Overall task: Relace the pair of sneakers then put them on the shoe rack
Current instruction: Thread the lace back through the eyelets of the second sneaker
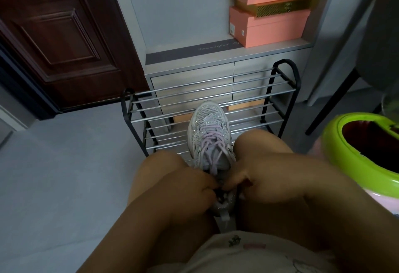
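Head view looks down at a person who sits with both knees apart, and a sneaker [209,136] stands between the knees with its toe pointing away, toward the shoe rack [216,108]. This sneaker is white and silver with a mesh toe, and pale lilac laces [210,147] cross over its tongue. Its toe is in front of the lower bars of the rack; I cannot tell if it touches them.

Left hand [194,188] and right hand [248,183] meet at the heel end of the sneaker, close to the body. The fingers of both hands are curled in, and each grip is narrow, pinching at the top part of the laces near the shoe opening. The picture is blurred there, so I cannot tell exactly which part of the lace each hand holds. Only one sneaker is clearly seen.

The rack has a black frame and shiny metal bars in several levels, and it stands on the grey floor [64,175] against a grey cabinet [194,78]. On the cabinet shelf above are stacked pink shoe boxes [274,28]. A dark brown door [60,41] is at the left. At the right edge is a green round container [345,149] with a dark inside.
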